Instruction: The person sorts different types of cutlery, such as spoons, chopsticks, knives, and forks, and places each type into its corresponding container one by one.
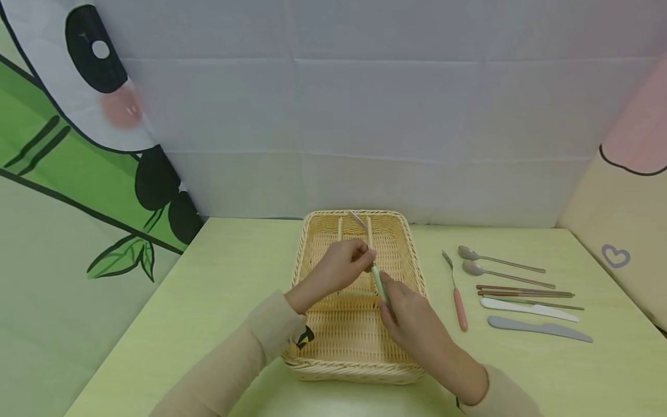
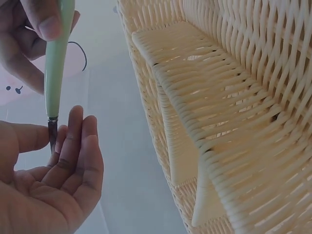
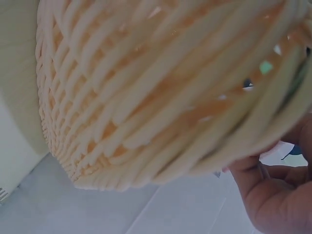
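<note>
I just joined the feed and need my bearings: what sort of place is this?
Probably a staged tabletop set, not a real kitchen: a pale green table backed by a creased white cloth and cartoon panda panels, with a wicker basket and a row of cutlery.

Left hand (image 1: pixel 341 267) fingers curled; right hand (image 1: pixel 414 324) pinching.

You see a pale straw-yellow wicker basket (image 1: pixel 312 255) with a tight woven ribbing on a light green table (image 1: pixel 219 278). The utensil's handle (image 1: pixel 380 285) is mint green — its metal end silver-grey. To the side lie a pink-handled fork (image 1: pixel 458 304), two grey spoons (image 1: pixel 500 267), reddish-brown chopsticks (image 1: pixel 523 291), a white knife (image 1: pixel 526 310) and a grey knife (image 1: pixel 539 329). Your sleeves (image 1: pixel 260 341) are beige — the backdrop (image 1: pixel 365 104) is pale lavender-grey.
</note>
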Demonstrator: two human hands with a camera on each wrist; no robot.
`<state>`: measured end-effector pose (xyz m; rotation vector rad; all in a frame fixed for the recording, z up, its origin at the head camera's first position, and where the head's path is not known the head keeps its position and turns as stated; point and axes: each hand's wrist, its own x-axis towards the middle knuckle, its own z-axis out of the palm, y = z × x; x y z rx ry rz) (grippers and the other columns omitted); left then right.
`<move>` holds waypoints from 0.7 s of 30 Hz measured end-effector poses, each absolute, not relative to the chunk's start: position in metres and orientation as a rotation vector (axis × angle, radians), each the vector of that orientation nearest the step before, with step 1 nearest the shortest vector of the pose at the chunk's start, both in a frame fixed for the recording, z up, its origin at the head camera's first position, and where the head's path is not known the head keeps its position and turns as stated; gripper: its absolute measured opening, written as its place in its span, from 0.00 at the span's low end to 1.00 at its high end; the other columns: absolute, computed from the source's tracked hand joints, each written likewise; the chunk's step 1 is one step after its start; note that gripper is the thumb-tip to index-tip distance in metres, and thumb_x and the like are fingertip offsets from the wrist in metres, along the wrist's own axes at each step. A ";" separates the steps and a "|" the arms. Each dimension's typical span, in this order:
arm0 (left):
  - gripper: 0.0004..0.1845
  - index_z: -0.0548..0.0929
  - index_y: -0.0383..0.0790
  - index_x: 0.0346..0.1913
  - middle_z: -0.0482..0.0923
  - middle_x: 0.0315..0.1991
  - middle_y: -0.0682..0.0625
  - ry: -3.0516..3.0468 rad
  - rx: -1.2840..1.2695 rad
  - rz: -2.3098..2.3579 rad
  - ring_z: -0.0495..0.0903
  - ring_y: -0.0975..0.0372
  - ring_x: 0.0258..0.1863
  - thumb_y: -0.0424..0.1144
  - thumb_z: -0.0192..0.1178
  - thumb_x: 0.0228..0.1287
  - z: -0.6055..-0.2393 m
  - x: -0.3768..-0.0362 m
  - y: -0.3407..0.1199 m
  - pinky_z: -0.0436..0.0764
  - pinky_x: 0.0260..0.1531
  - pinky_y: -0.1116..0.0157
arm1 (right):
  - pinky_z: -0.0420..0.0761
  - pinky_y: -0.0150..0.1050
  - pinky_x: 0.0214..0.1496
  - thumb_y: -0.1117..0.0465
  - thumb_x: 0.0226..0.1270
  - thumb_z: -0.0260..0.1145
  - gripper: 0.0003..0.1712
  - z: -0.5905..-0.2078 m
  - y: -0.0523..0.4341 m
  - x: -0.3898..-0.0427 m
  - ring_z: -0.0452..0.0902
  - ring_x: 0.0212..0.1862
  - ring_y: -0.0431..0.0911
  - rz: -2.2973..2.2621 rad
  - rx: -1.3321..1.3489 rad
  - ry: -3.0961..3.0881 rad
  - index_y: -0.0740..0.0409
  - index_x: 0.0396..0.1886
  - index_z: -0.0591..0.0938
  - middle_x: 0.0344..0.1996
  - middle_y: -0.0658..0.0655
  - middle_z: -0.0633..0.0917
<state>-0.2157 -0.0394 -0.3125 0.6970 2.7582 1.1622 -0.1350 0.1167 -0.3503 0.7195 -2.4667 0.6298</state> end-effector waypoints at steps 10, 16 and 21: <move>0.13 0.80 0.40 0.34 0.83 0.28 0.49 2.695 0.618 1.269 0.81 0.61 0.29 0.44 0.49 0.68 -0.309 -0.216 -0.043 0.74 0.26 0.68 | 0.81 0.34 0.32 0.70 0.56 0.65 0.28 -0.350 0.116 -0.137 0.82 0.39 0.52 0.698 0.725 -2.506 0.74 0.56 0.69 0.47 0.69 0.80; 0.13 0.80 0.39 0.34 0.83 0.28 0.47 2.699 0.600 1.276 0.80 0.63 0.28 0.43 0.49 0.68 -0.307 -0.216 -0.044 0.73 0.24 0.68 | 0.81 0.32 0.31 0.69 0.57 0.65 0.28 -0.349 0.115 -0.139 0.82 0.38 0.50 0.727 0.737 -2.512 0.73 0.56 0.69 0.45 0.68 0.80; 0.12 0.80 0.39 0.35 0.83 0.27 0.50 2.699 0.575 1.285 0.81 0.65 0.27 0.42 0.49 0.68 -0.306 -0.217 -0.046 0.76 0.27 0.68 | 0.75 0.24 0.26 0.70 0.57 0.64 0.27 -0.347 0.115 -0.139 0.77 0.28 0.40 0.775 0.744 -2.541 0.72 0.57 0.68 0.36 0.60 0.82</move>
